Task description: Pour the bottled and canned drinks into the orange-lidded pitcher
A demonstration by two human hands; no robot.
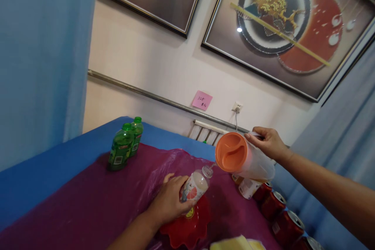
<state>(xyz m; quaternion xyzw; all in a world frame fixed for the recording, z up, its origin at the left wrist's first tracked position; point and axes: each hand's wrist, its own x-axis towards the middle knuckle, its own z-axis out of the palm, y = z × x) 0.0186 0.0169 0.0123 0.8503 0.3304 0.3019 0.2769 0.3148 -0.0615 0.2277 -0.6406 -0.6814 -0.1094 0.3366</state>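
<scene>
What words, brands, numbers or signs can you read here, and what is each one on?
"32" on the pink note; the handwriting beside and below it is unclear.
Green bottles: labels too blurred to read.
Held bottle: no readable text.
Red cans: markings too small to read.
Red bowl: yellow mark unreadable.
White-labelled container: label unreadable.

Indoor room of uncertain type, blue curtains (43,54) at both sides, large framed pictures (278,23) on a pale wall (140,43), metal rail (152,94) beneath them, socket (237,105) with plugged-in cord (236,121), blue table (159,134) partly covered by purple sheet (73,199)
</scene>
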